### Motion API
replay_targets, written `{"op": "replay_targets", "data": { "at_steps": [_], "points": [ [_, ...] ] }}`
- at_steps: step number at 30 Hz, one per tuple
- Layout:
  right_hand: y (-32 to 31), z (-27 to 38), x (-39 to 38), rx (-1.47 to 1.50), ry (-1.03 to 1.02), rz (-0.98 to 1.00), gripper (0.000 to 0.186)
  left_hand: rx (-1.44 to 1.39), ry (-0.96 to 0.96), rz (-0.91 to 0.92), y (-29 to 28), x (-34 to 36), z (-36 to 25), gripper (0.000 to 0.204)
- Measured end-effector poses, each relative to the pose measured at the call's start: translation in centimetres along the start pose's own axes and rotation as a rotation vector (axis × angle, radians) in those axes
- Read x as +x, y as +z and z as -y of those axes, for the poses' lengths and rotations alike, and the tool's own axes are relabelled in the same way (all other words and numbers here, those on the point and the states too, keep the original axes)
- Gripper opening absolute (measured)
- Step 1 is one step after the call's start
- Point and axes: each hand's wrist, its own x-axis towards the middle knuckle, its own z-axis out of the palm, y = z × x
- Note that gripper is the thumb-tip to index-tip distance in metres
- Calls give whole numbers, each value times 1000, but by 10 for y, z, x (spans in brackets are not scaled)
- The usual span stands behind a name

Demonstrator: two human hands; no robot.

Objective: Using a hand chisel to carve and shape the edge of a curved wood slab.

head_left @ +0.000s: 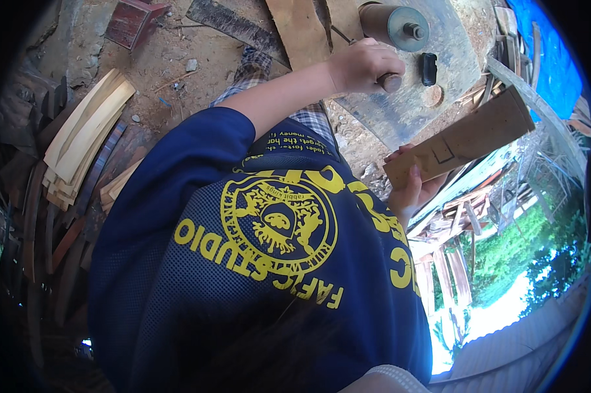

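Note:
My left hand (367, 65) is closed in a fist around a tool with a rounded wooden handle (390, 82). A thin dark shaft (339, 34) shows past the far side of the fist; the tool's working end cannot be made out. In my right hand (418, 188) is a flat piece of wood (465, 139), tilted up to the right, with a dark angular mark on its face. My thumb lies against its lower end and the fingers wrap behind it. The two hands are apart, and the tool does not touch the wood.
A grey work board (400, 114) bears a metal cylinder (394, 26) with a knob and a small black object (428, 69). Planks (302, 33) lie beyond. Pale curved slats (89, 134) are stacked at left, near a dark red box-like object (133, 23). A blue tarp (551, 52) hangs at right.

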Motion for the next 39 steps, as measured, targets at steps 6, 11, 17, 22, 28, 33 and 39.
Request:
{"op": "replay_targets", "data": {
  "at_steps": [6,11,17,22,28,33,39],
  "points": [
    [5,6,-6,0,-195,-97,75,33,-114,-72,4,10,-2,26],
    [9,8,-6,78,-366,-163,68,64,-104,-72,13,22,8,21],
    [30,11,-19,-206,-233,-180,50,149,-136,-204,22,30,9,16],
    [22,34,-16,-388,48,-52,44,211,-121,-251,28,29,8,18],
    [24,44,-11,43,-309,-168,56,194,-88,-332,26,31,1,12],
    [22,37,-5,-763,63,123,45,211,-159,-267,27,26,9,21],
    [18,63,-5,-104,-301,-114,48,195,-142,-349,23,32,4,10]
  ]
}}
